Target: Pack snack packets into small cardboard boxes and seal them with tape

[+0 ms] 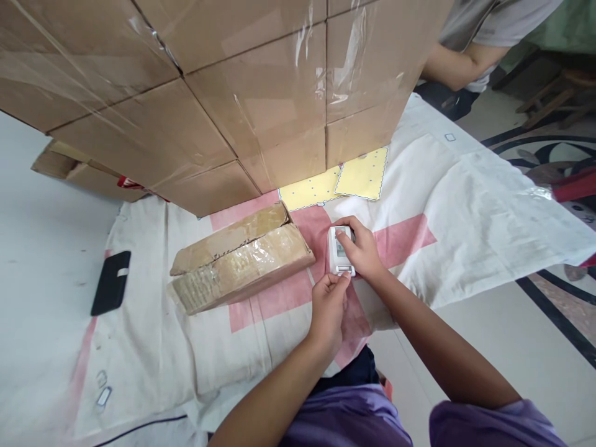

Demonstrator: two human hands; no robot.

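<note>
A small white device with a grey screen (339, 258) is held over the pink and white cloth, in front of my body. My right hand (365, 251) is wrapped round its far and right sides, with the thumb lying over the face. At the near end of the device, the fingertips of my left hand (328, 307) are pinched together against its lower edge, by a narrow slot-like part. Just left of both hands lies a long, taped cardboard box (246, 264), its top flaps a little raised.
Large taped cardboard cartons (261, 93) stand stacked along the back. Yellow dotted sheets (363, 177) lie at their foot. A black phone-like slab (110, 283) rests at the left on the cloth (223, 357). Another person's arm (459, 65) shows at the upper right.
</note>
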